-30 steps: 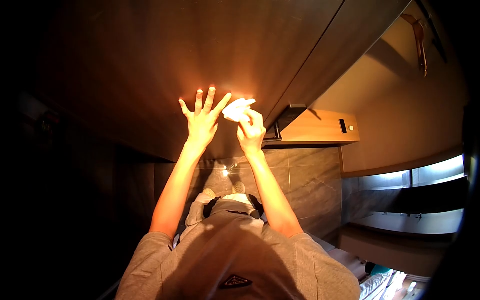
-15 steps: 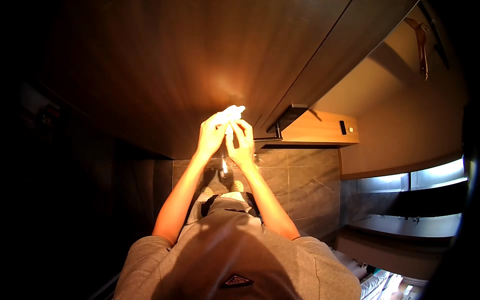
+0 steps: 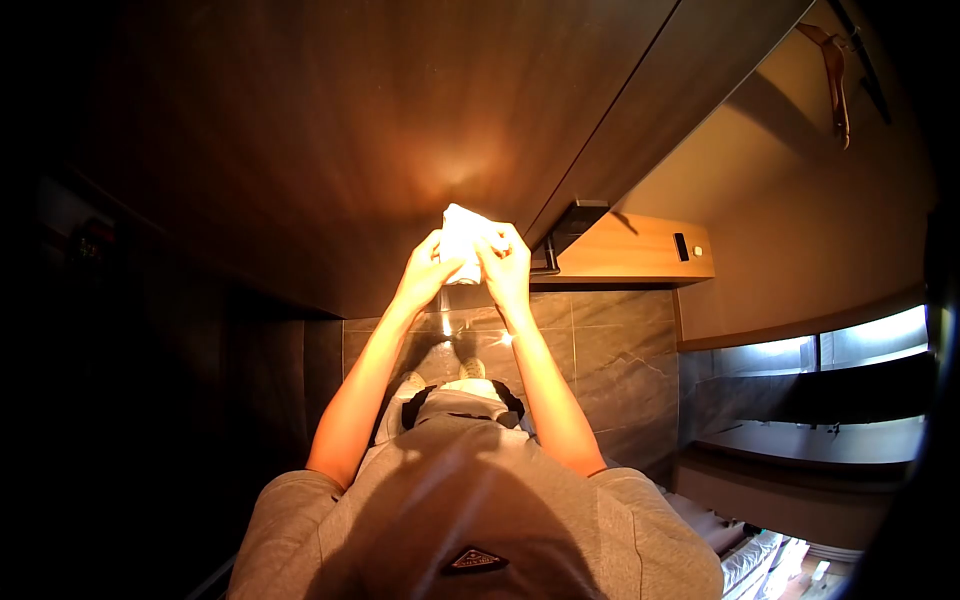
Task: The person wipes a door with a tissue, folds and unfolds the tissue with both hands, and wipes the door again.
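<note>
A white cloth or tissue, brightly lit and partly spread, hangs between my two hands in front of a dark wood-like panel. My left hand pinches its left edge. On the other side my right hand grips its right edge, fingers bent around it. Both hands are apart from each other, with the cloth between them. Glare hides the folds of the cloth and some of the fingertips.
A dark handle stands out right of my right hand. Behind it, a wooden ledge bears a black phone-like object and a small white item. A wooden hanger hangs at upper right. Dark tiles cover the floor.
My left hand was spread against the panel, then came off it and met my right hand at the cloth. Since then the hands have moved apart, opening the crumpled cloth out wider.
</note>
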`<state>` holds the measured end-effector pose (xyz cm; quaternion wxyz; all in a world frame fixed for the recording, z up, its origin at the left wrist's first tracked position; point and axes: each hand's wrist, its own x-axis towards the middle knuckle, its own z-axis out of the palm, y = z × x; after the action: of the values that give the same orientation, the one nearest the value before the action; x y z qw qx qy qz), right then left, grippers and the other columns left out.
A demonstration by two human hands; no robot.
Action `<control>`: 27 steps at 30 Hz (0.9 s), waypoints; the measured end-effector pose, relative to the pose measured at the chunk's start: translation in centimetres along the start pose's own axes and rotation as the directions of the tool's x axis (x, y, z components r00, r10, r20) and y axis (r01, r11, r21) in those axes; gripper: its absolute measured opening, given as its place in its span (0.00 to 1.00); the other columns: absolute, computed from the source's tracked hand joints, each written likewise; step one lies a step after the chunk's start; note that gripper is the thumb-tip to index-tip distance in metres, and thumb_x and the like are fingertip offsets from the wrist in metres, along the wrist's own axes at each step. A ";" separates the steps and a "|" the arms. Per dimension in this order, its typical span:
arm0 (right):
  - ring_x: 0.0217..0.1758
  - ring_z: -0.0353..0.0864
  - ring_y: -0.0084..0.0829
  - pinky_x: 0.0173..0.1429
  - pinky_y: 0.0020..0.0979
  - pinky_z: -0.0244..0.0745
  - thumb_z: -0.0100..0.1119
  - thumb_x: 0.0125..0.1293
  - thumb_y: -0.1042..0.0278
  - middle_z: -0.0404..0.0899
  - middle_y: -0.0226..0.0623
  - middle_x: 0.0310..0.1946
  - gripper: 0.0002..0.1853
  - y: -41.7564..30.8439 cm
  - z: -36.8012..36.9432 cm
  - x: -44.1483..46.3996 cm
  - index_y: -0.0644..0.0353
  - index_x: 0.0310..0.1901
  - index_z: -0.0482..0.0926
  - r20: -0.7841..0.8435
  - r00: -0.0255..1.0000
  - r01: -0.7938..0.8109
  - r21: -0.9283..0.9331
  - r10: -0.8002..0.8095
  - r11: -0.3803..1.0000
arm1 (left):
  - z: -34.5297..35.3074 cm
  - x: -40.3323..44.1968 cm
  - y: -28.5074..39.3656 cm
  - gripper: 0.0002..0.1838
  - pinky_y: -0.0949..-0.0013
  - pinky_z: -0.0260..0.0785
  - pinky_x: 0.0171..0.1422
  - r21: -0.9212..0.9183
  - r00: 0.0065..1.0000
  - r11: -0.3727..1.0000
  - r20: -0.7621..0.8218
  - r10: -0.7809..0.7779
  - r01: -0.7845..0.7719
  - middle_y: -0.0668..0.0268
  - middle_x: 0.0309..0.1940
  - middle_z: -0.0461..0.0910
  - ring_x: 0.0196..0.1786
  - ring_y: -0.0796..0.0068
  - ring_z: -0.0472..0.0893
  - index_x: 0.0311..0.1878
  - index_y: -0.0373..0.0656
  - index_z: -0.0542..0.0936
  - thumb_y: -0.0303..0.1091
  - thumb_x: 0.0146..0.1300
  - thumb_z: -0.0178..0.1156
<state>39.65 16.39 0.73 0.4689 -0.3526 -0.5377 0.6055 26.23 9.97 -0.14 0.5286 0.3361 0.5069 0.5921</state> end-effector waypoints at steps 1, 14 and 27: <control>0.40 0.76 0.17 0.46 0.22 0.74 0.63 0.66 0.79 0.78 0.28 0.38 0.09 0.0 -0.1 0.0 0.64 0.47 0.77 -0.009 0.999 0.033 -0.036 -0.034 0.999 | -0.2 0.0 -0.1 0.21 0.69 0.75 0.56 -0.032 1.000 0.999 -0.001 -0.018 0.018 0.59 0.52 0.80 0.52 0.74 0.81 0.58 0.35 0.74 0.28 0.62 0.64; 0.67 0.68 0.30 0.71 0.32 0.64 0.54 0.74 0.67 0.72 0.40 0.57 0.22 0.7 2.1 -2.4 0.62 0.67 0.67 0.027 0.999 -0.039 0.056 0.037 0.998 | 3.0 -2.5 1.5 0.16 0.62 0.76 0.52 0.729 0.809 0.620 -0.160 0.566 -0.290 0.56 0.50 0.81 0.48 0.58 0.85 0.53 0.42 0.82 0.27 0.60 0.62; 0.78 0.58 0.47 0.79 0.43 0.53 0.51 0.71 0.79 0.63 0.51 0.73 0.25 0.6 1.3 0.8 0.65 0.69 0.68 -0.162 0.801 0.407 -0.559 -0.576 0.723 | -3.1 -0.9 5.9 0.30 0.44 0.34 0.80 0.963 0.602 -0.053 0.208 0.771 -0.265 0.61 0.75 0.63 0.80 0.55 0.54 0.65 0.54 0.78 0.31 0.55 0.61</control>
<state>38.05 16.75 0.42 0.5889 -0.3977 -0.6647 0.2306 21.84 8.80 4.83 -0.1972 0.6192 0.6702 0.3585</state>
